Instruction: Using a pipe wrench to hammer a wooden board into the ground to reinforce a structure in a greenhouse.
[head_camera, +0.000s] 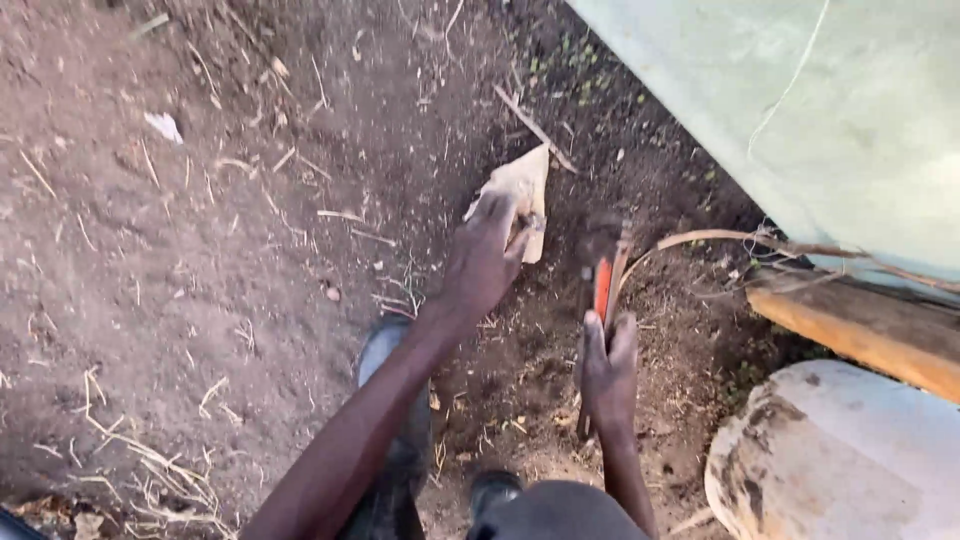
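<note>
I noted my left hand (487, 255) pinching a pale wood wedge (520, 190) upright on the soil (150, 270), steadying it, while my right hand (608, 368) gripped a red-handled hammer (602, 285) tight.

An outdoor yard or building plot. Bare brown soil (180, 260) strewn with dry straw (150, 470). A pale wall (800, 110) and a wooden plank (860, 325) stand right.

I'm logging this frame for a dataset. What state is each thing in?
left hand: gripping the wood piece
wood piece: pale, held tilted above the soil
right hand: closed round the tool
tool: red-handled, blurred, pointing away
plank: lying flat
pale sheet: hanging taut
</note>
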